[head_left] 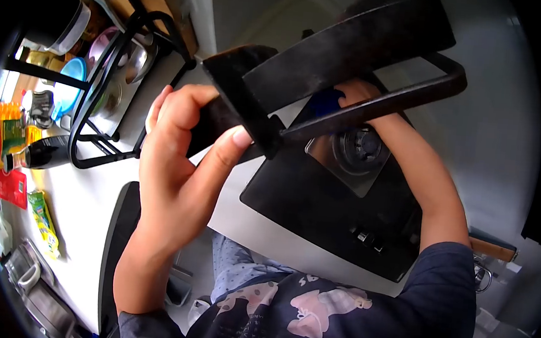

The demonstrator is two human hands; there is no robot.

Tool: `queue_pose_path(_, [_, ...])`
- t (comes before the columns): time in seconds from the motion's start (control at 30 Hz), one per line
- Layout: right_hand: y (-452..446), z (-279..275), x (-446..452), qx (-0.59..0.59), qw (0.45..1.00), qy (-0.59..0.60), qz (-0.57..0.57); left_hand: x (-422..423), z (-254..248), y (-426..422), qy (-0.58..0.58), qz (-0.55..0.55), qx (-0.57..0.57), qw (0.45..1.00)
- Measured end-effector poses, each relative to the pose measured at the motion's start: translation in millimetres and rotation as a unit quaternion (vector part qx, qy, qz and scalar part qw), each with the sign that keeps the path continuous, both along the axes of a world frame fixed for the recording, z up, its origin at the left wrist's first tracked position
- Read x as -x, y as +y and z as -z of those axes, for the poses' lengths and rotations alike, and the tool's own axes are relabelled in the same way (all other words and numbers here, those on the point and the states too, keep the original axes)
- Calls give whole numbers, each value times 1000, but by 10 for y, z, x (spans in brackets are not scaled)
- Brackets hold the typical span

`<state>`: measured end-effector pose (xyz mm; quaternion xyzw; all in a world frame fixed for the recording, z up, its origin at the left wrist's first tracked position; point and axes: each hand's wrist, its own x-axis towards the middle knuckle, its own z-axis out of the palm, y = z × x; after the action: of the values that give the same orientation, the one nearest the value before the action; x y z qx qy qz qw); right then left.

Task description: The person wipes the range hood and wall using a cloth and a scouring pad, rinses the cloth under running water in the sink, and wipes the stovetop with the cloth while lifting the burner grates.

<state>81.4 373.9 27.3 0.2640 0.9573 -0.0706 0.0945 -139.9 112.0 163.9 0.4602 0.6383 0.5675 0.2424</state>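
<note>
My left hand (187, 143) is closed on a black metal pot stand (349, 54) from the gas stove, thumb in front and fingers behind. The stand is tilted and raised above the stove, close to the camera. Behind it my right hand (360, 95) reaches over the far part of the black stove top (319, 195). A dark blue cloth (326, 103) shows at its fingers, partly hidden by the stand. A round burner (364, 144) on a shiny square plate lies bare just below my right forearm.
On the left, a black wire rack (109, 80) holds bowls and a blue cup (69, 86). A dark bottle (43, 153), a red packet (10, 188) and a green-yellow packet (44, 224) lie on the white counter (84, 195). A metal sink (47, 307) is at lower left.
</note>
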Motion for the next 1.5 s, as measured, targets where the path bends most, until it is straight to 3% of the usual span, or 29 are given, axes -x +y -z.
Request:
queue_pose_path(0.13, [-443,-21,51,3,999,51,-12,-12,13,-21,1,-19,10,1000])
queue_pose_path(0.23, [-921,18,5,56,981,131,-132,0,-13,-55,-22,-20,20,999])
queue_pose_path(0.33, [-951,-47,24,81,982,80,-152,-14,-31,-79,-50,-20,13,998])
queue_pose_path(0.4, [-680,-80,86,42,994,-2,-106,-22,-31,-79,-69,-27,8,997])
queue_pose_path(0.47, [-183,-76,26,39,999,-32,13,-27,-38,-116,-47,-36,8,998])
queue_pose_path(0.53, [298,137,-72,-14,1000,-5,-25,-17,-55,-155,-30,-38,17,999])
queue_pose_path(0.57, [364,145,-55,-46,999,-16,12,-11,-60,-155,-23,-33,15,999])
queue_pose_path(0.67, [242,-4,-48,-13,1000,-1,24,-23,-35,-144,-26,-35,7,999])
queue_pose_path(0.7, [236,171,-112,-17,999,33,-19,-19,-25,-137,-11,-34,9,999])
queue_pose_path(0.8, [-301,96,1,-16,998,19,-64,-54,-18,-130,6,-29,15,999])
queue_pose_path(0.93, [-903,152,34,-17,982,128,-139,-47,-93,-154,-24,-11,10,1000])
queue_pose_path(1.07, [-1474,124,-10,43,972,184,-138,-42,-164,-231,-27,-8,2,1000])
queue_pose_path(1.2, [-1722,-10,-116,90,978,184,-36,-35,-224,-274,-34,-22,-19,999])
queue_pose_path(1.27, [-1632,-106,-136,123,975,187,-2,-15,-235,-297,-53,-12,-6,999])
queue_pose_path(1.33, [-1287,-392,-104,94,970,225,18,-11,-228,-307,-53,-22,-14,998])
queue_pose_path(1.4, [-879,-652,10,44,976,189,102,-12,-239,-328,-16,-24,-10,1000])
queue_pose_path(1.5, [-109,-406,1,-83,976,187,80,-27,-197,-349,-7,-38,-14,999])
